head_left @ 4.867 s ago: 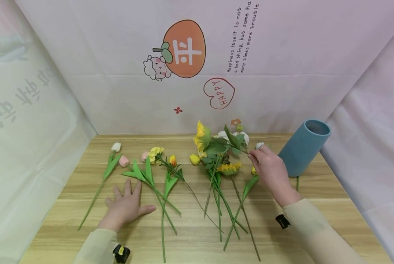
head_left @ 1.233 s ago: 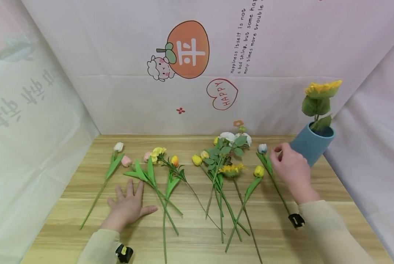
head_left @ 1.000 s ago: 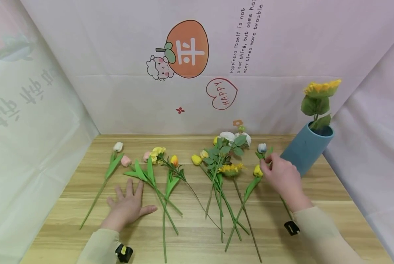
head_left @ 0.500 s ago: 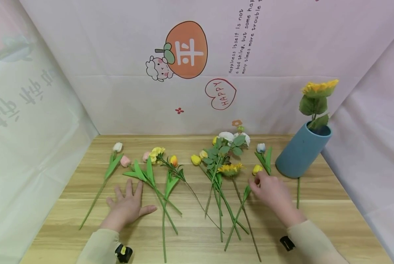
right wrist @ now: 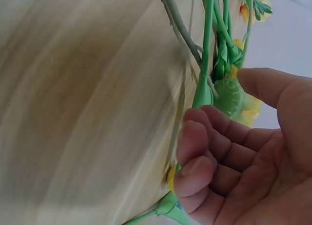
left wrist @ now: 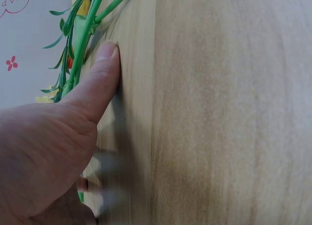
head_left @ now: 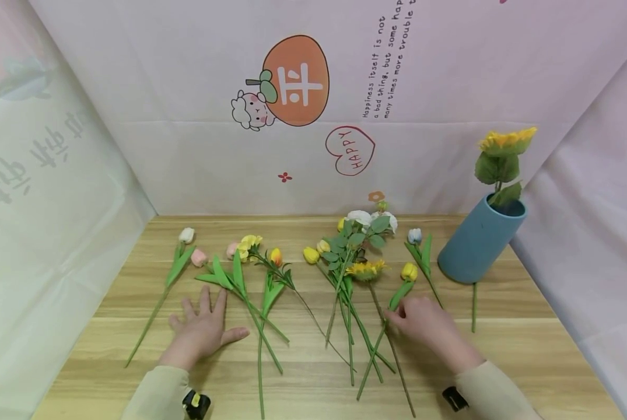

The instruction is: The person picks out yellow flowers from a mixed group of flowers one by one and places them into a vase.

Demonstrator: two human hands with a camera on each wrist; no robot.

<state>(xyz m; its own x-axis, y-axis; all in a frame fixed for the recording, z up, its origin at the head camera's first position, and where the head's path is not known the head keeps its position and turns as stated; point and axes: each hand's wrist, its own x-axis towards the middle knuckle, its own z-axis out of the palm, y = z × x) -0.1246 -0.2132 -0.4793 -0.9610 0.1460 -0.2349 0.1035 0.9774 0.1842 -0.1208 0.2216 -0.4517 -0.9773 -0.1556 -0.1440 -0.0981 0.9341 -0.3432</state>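
My left hand (head_left: 200,332) lies flat on the table with fingers spread, below the leaves of a pink tulip (head_left: 199,258); its thumb (left wrist: 95,81) is stretched out beside green stems. My right hand (head_left: 423,321) hovers at the leaf and stem of a yellow tulip (head_left: 409,272). In the right wrist view its fingers (right wrist: 195,176) are loosely curled, the thumb stands apart, and nothing is gripped between them. A sunflower (head_left: 507,142) stands in the tilted-looking blue vase (head_left: 473,245). Another sunflower (head_left: 365,270) lies just left of the yellow tulip.
White roses (head_left: 359,218), more yellow tulips (head_left: 311,255) and their crossed stems form a pile mid-table. A pale blue tulip (head_left: 414,235) lies left of the vase. Further left are a white tulip (head_left: 186,235), a yellow flower (head_left: 249,246) and an orange tulip (head_left: 276,256).
The sunflower that my right hand held has gone into the vase and been let go. That hand has moved left and nearer, down to the yellow tulip. My left hand has stayed put.
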